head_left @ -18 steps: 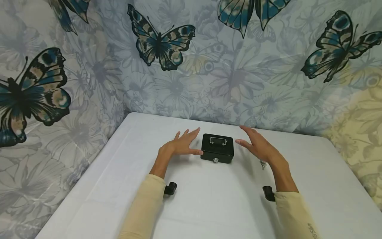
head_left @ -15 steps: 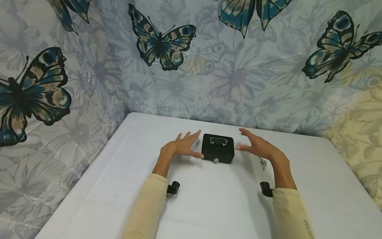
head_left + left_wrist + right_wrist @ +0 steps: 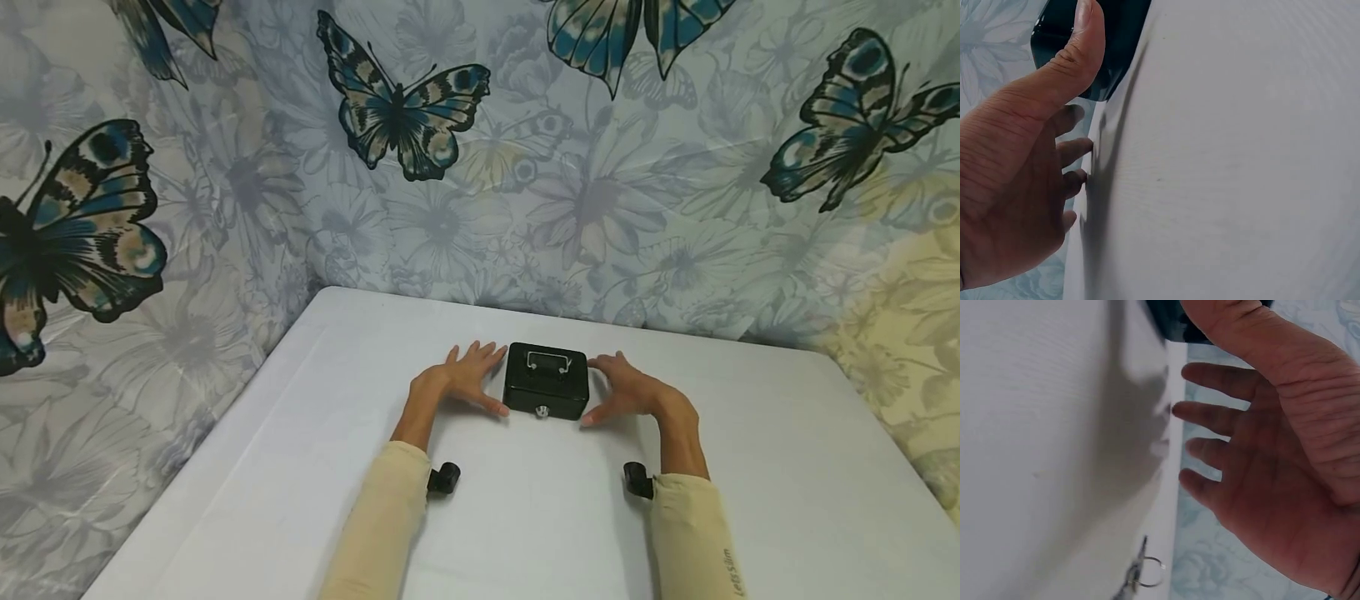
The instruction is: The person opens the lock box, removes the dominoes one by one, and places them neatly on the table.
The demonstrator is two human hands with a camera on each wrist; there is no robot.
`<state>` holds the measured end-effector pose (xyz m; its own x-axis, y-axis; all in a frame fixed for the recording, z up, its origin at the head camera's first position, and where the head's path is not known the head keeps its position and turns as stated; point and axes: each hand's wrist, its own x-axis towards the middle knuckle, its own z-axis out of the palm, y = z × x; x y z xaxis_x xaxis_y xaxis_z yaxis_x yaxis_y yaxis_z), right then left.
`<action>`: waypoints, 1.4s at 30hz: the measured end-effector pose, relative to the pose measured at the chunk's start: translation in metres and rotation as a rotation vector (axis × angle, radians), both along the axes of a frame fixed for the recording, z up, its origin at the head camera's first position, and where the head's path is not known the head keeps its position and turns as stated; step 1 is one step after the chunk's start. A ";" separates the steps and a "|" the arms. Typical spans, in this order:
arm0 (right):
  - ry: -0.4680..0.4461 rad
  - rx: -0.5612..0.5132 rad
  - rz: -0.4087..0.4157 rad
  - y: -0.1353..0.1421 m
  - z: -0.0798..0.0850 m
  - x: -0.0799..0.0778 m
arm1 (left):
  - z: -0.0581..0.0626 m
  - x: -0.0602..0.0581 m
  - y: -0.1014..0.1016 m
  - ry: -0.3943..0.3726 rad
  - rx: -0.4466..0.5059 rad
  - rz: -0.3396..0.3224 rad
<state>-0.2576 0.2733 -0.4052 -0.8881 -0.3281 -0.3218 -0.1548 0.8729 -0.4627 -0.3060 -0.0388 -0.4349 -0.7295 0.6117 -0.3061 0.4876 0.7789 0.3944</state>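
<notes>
A small black cash box point(image 3: 546, 385) with a wire handle on its lid and a silver lock in front sits on the white table. My left hand point(image 3: 469, 379) is at the box's left side, fingers spread, thumb near the front left corner. On the opposite side my right hand point(image 3: 630, 392) has its thumb by the front right corner and its fingers beside the right wall. Whether either hand touches the box, I cannot tell. In the right wrist view a key ring with keys point(image 3: 1130, 581) lies on the table; my right hand and wrist hide it in the head view.
The white-covered table point(image 3: 540, 517) extends around the box. Behind it and on the left hang walls of floral fabric point(image 3: 442, 225) with large butterflies. Black wrist cameras point(image 3: 446, 477) stick out inward from both sleeves.
My right hand has moved left and down to the box's side, covering the keys in the head view. My left hand has lowered slightly beside the box. The box stays in place.
</notes>
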 end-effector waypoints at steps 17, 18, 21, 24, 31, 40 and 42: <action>0.111 -0.038 0.012 -0.007 -0.027 0.001 | -0.010 0.007 0.009 0.040 0.023 0.045; 0.109 -0.055 0.013 -0.007 -0.029 0.001 | -0.012 0.007 0.010 0.044 0.028 0.048; 0.109 -0.090 0.022 -0.008 -0.031 0.001 | -0.014 0.007 0.013 0.064 0.032 0.049; 0.136 -0.131 0.028 -0.007 -0.032 0.000 | -0.013 0.007 0.016 0.078 0.060 0.058; 0.130 -0.210 0.021 -0.006 -0.033 -0.001 | -0.012 0.005 0.016 0.054 0.176 0.064; 0.106 -0.274 -0.032 -0.006 -0.030 -0.003 | -0.014 0.004 0.015 0.020 0.288 0.081; 0.085 -0.279 -0.058 -0.006 -0.029 -0.005 | -0.015 0.003 0.014 0.020 0.307 0.094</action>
<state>-0.2621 0.2678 -0.4347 -0.9278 -0.3416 -0.1497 -0.1572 0.7223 -0.6735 -0.3029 -0.0246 -0.4497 -0.7910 0.6031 -0.1029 0.4294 0.6671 0.6088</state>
